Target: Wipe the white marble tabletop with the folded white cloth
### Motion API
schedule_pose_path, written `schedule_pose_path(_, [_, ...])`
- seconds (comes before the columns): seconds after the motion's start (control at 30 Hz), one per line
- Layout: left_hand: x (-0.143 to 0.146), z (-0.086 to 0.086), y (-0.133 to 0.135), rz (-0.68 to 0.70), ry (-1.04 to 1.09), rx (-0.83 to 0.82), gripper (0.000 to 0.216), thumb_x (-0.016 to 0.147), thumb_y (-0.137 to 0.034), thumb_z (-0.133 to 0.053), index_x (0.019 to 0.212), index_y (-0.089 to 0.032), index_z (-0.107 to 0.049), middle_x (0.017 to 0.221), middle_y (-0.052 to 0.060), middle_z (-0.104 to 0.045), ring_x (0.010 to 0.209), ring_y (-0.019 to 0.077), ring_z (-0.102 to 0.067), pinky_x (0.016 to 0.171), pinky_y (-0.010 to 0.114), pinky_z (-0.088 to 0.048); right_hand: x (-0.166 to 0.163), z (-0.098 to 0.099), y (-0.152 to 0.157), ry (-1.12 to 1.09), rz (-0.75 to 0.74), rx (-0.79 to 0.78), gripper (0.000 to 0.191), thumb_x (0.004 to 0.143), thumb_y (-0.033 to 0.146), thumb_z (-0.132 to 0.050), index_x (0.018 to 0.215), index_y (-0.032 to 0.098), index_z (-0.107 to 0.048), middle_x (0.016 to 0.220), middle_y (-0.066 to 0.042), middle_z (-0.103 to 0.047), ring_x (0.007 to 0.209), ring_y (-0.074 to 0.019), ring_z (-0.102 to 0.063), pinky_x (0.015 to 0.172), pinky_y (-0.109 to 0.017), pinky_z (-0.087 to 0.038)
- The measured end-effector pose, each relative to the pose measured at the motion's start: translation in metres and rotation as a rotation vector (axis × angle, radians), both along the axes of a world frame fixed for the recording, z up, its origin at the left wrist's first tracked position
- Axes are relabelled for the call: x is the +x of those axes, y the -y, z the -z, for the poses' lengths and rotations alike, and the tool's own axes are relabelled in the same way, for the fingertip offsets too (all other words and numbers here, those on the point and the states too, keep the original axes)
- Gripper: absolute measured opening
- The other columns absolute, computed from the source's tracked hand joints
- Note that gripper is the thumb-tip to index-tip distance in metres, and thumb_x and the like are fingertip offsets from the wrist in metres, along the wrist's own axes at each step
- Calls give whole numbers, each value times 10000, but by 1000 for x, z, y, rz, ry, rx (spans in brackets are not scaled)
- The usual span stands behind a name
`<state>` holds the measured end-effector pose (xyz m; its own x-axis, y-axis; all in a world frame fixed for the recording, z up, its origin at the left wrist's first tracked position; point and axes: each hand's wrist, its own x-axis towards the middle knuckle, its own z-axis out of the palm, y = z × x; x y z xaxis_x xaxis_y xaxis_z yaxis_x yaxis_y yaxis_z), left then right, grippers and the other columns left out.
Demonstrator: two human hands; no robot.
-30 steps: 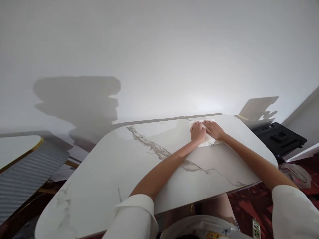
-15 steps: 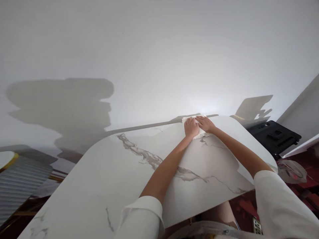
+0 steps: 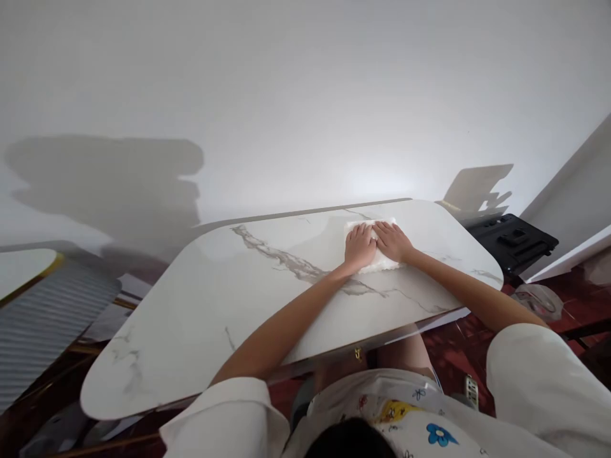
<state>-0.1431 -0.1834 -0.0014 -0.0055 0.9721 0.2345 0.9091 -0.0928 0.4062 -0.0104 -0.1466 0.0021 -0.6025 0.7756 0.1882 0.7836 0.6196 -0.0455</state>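
A white cloth (image 3: 382, 262) with a wavy edge lies spread on the marble-patterned white tabletop (image 3: 200, 305), towards its right half. My left hand (image 3: 360, 248) presses flat on the cloth's left part, its fingers stretched out and pointing away from me. Right beside it, my right hand (image 3: 392, 240) also rests flat on the cloth with fingers extended. The two hands nearly touch at the thumbs. Neither hand has its fingers wrapped around the cloth.
A white wall (image 3: 305, 114) rises behind the table's far edge. To the right stands a black case (image 3: 518, 238), with a clear plastic bag (image 3: 539, 301) near it on the red floor (image 3: 453, 346). A ribbed grey piece of furniture (image 3: 57, 318) stands at the left.
Both hands and the cloth have come back from the table's far edge towards me. My view has shifted, showing more of the near edge and my shirt.
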Motion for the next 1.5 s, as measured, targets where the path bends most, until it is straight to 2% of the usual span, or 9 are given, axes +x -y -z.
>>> schedule_pose_path(0.3, [52, 6, 105, -72, 175, -154, 599, 785, -207, -477, 1376, -269, -401, 1530, 6, -336, 1438, 238, -221, 1162, 395, -229, 66, 0, 100, -29, -159, -30, 546, 964, 298, -245, 1484, 145, -313, 1534, -90, -297, 1423, -229, -238, 1143, -448, -230])
schedule_pose_path(0.4, [79, -2, 119, -58, 237, -250, 610, 809, -253, -469, 1409, -261, -360, 1555, 4, -281, 1456, 234, -160, 1172, 393, -198, 98, 0, 110, -46, -190, -57, 541, 976, 318, -250, 1500, 187, -274, 1542, -74, -277, 1425, -225, -231, 1142, -467, -231])
schedule_pose_path(0.5, [103, -12, 115, -1, 287, -325, 618, 848, -309, -411, 1450, -234, -291, 1583, 8, -193, 1470, 205, -74, 1188, 375, -135, 127, 1, 100, -53, -211, -71, 538, 982, 340, -267, 1508, 229, -249, 1541, -63, -284, 1417, -238, -250, 1135, -493, -243])
schedule_pose_path(0.63, [126, -24, 86, 41, 291, -356, 601, 873, -322, -354, 1459, -217, -269, 1593, 10, -157, 1470, 164, -47, 1192, 342, -82, 152, 3, 65, -52, -168, -58, 529, 988, 372, -271, 1499, 236, -280, 1530, -74, -312, 1406, -263, -276, 1118, -516, -268])
schedule_pose_path(0.8, [131, -25, 31, 23, 268, -265, 559, 872, -262, -350, 1428, -205, -339, 1573, 11, -235, 1462, 155, -111, 1191, 327, -97, 151, 4, 5, -19, -107, -23, 532, 982, 363, -254, 1469, 172, -351, 1513, -105, -347, 1400, -271, -294, 1114, -510, -276])
schedule_pose_path(1.03, [104, -12, -56, -42, 254, -86, 492, 865, -194, -363, 1348, -198, -456, 1514, 25, -363, 1425, 173, -233, 1180, 337, -156, 114, 9, -83, -40, -103, 14, 516, 977, 347, -252, 1462, 210, -366, 1504, -78, -372, 1387, -269, -323, 1100, -512, -287])
schedule_pose_path(1.23, [75, -5, -119, -59, 246, 18, 461, 836, -169, -391, 1277, -210, -520, 1441, 23, -463, 1375, 167, -323, 1155, 332, -213, 80, 9, -140, -58, -89, 37, 514, 965, 312, -250, 1438, 181, -400, 1482, -95, -409, 1370, -263, -351, 1088, -493, -300])
schedule_pose_path(1.37, [59, -4, -145, -29, 222, 43, 447, 831, -169, -389, 1248, -217, -544, 1417, 13, -491, 1350, 151, -357, 1148, 316, -222, 66, 11, -165, -45, -56, 43, 519, 962, 311, -242, 1432, 165, -407, 1484, -100, -406, 1374, -255, -343, 1096, -476, -293])
schedule_pose_path(1.5, [53, -4, -154, 3, 154, 56, 427, 848, -178, -375, 1231, -226, -557, 1367, 12, -538, 1308, 154, -409, 1128, 306, -259, 62, 13, -175, -51, -19, 7, 529, 957, 301, -253, 1444, 145, -387, 1496, -109, -382, 1387, -264, -320, 1111, -494, -264])
